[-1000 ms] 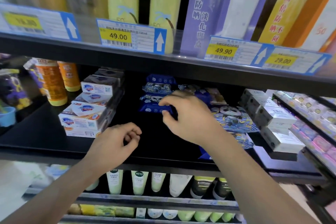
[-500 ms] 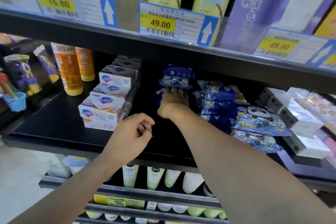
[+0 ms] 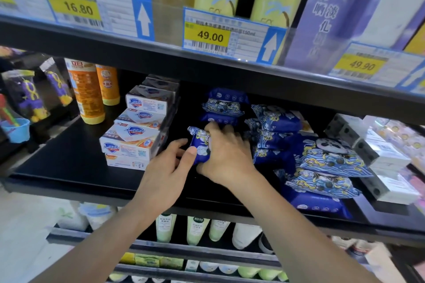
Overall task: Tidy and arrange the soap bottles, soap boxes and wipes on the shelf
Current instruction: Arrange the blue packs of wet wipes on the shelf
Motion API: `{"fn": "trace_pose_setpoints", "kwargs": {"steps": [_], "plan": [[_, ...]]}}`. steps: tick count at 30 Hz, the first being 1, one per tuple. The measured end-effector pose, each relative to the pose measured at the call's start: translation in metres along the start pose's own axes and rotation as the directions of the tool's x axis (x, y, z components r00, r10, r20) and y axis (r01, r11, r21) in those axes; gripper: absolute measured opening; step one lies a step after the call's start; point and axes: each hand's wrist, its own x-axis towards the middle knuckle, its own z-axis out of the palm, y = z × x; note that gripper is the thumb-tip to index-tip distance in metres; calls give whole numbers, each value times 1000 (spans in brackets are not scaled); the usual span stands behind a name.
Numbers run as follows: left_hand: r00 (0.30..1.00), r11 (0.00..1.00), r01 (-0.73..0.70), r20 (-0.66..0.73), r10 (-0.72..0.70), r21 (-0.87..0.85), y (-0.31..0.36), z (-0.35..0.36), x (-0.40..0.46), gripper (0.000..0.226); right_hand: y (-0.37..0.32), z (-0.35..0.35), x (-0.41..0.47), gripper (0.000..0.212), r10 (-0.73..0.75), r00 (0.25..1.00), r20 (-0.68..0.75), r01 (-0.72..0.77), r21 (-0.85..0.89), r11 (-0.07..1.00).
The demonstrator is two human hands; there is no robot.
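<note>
On the black shelf [image 3: 69, 163], my right hand [image 3: 226, 156] grips a blue wipes pack [image 3: 199, 142] near the shelf's middle. My left hand [image 3: 170, 167] touches the same pack from the left, thumb against its lower edge. Behind it, more blue wipes packs [image 3: 223, 104] are stacked. A loose pile of panda-print wipes packs [image 3: 326, 158] lies to the right. White and orange soap boxes [image 3: 132, 142] are stacked at the left, with two orange soap bottles [image 3: 88, 94] behind them.
White and black boxes [image 3: 377, 154] sit at the far right of the shelf. Toy packs [image 3: 25, 96] and a blue cup [image 3: 16, 130] stand at the far left. The upper shelf edge carries price tags [image 3: 211, 35]. Tubes [image 3: 196, 230] fill the shelf below.
My right hand has drawn a blue wipes pack forward from the back stack. My left hand moved right to meet it and now touches the pack.
</note>
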Motion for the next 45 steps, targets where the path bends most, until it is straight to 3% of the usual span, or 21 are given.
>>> {"fn": "trace_pose_setpoints", "kwargs": {"steps": [3, 6, 9, 15, 23, 30, 36, 38, 42, 45], "plan": [[999, 1000, 14, 44, -15, 17, 2, 1, -1, 55, 9, 17, -25, 79, -184, 964, -194, 208, 113, 972], [995, 992, 40, 93, -29, -117, -1, 0, -2, 43, 25, 34, -41, 86, -278, 918, -282, 350, 245, 904], [990, 969, 74, 137, -42, -236, -3, -5, -4, 43, 42, 39, -50, 103, -232, 926, -299, 337, 371, 865], [979, 965, 73, 204, -21, -251, -2, -8, -7, 62, 68, 42, -57, 118, -149, 965, -218, 248, 553, 795], [973, 969, 63, 230, -7, -239, 3, -10, -9, 53, 76, 51, -53, 80, -93, 943, -320, 288, 643, 710], [972, 971, 20, 233, 37, -240, 7, -8, -12, 53, 78, 49, -55, 88, -67, 952, -299, 261, 673, 692], [971, 958, 16, 233, 54, -287, 8, -8, -11, 53, 80, 48, -54, 81, -57, 961, -269, 242, 730, 639], [973, 961, -9, 220, 72, -278, 4, -7, -9, 60, 81, 47, -53, 81, -51, 967, -249, 225, 748, 624], [978, 982, -65, 183, 97, -175, -6, -6, -6, 112, 84, 48, -51, 81, -4, 975, -224, 186, 801, 569], [974, 991, -103, 194, 118, -84, -7, -4, -7, 131, 84, 49, -50, 82, 16, 976, -216, 174, 827, 535]]}}
